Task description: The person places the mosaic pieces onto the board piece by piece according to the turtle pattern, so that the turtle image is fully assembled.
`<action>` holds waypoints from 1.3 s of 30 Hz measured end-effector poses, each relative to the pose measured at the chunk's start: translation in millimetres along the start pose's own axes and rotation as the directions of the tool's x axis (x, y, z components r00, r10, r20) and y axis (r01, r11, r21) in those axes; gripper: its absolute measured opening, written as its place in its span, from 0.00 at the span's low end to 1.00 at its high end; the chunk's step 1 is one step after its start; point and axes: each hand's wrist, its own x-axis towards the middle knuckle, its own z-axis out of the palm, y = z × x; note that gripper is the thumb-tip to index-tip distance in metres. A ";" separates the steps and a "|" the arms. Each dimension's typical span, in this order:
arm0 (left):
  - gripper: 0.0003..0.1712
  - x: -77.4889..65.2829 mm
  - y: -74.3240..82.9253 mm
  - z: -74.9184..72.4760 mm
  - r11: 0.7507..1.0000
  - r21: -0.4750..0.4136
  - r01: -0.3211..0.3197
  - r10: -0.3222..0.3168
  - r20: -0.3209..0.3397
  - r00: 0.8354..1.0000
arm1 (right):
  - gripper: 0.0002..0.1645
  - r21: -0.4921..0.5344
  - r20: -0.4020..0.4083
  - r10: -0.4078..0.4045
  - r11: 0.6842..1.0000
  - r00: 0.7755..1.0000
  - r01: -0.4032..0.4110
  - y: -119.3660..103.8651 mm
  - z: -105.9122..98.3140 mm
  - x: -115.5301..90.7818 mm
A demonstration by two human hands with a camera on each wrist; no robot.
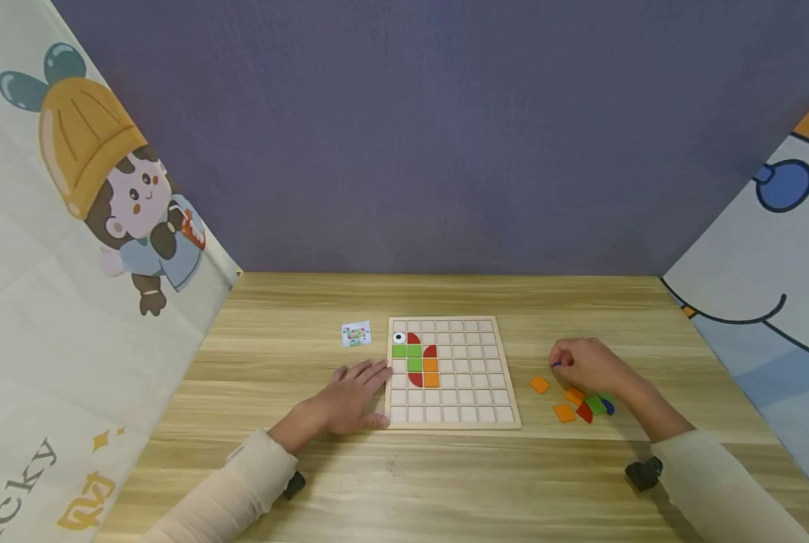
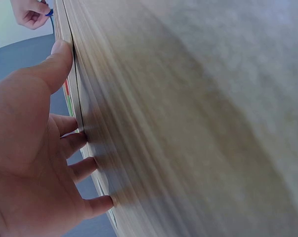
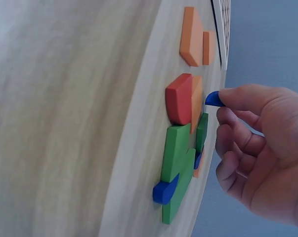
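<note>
My right hand [image 1: 589,365] pinches a small blue tile [image 3: 214,99] with a curved edge between thumb and forefinger, raised above a loose group of tiles. That group has orange squares [image 1: 564,412], a red quarter-round tile [image 3: 179,98], green tiles [image 3: 176,150] and another blue tile [image 3: 164,191]. My left hand [image 1: 351,398] lies with fingers spread at the left edge of a wooden grid board [image 1: 472,377], fingertips and thumb against its frame. Set in the board's left cells are an eye tile [image 1: 399,338], green squares [image 1: 414,364], red quarter-rounds [image 1: 415,379] and orange squares [image 1: 431,372].
A small printed picture card [image 1: 356,334] lies left of the board. The wooden table [image 1: 390,483] is bounded by a dark blue back panel [image 1: 445,151] and side panels printed with cartoons. Dark objects [image 1: 644,473] sit at both wrists.
</note>
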 end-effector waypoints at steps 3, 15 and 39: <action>0.51 0.0 -0.4 0.2 1.000 -0.002 -0.002 0.002 0.000 1.000 | 0.02 -0.009 -0.014 -0.020 1.000 1.000 0.020 0.1 -0.6 1.8; 0.51 0.6 -1.7 2.0 1.000 0.004 0.001 -0.001 -0.005 1.000 | 0.05 0.005 -0.032 -0.010 1.000 0.999 0.011 -5.3 -2.0 8.2; 0.51 0.4 -1.1 1.4 1.000 0.003 0.007 -0.007 0.008 1.000 | 0.03 0.123 -0.033 -0.065 0.990 0.997 0.069 -41.3 11.2 31.9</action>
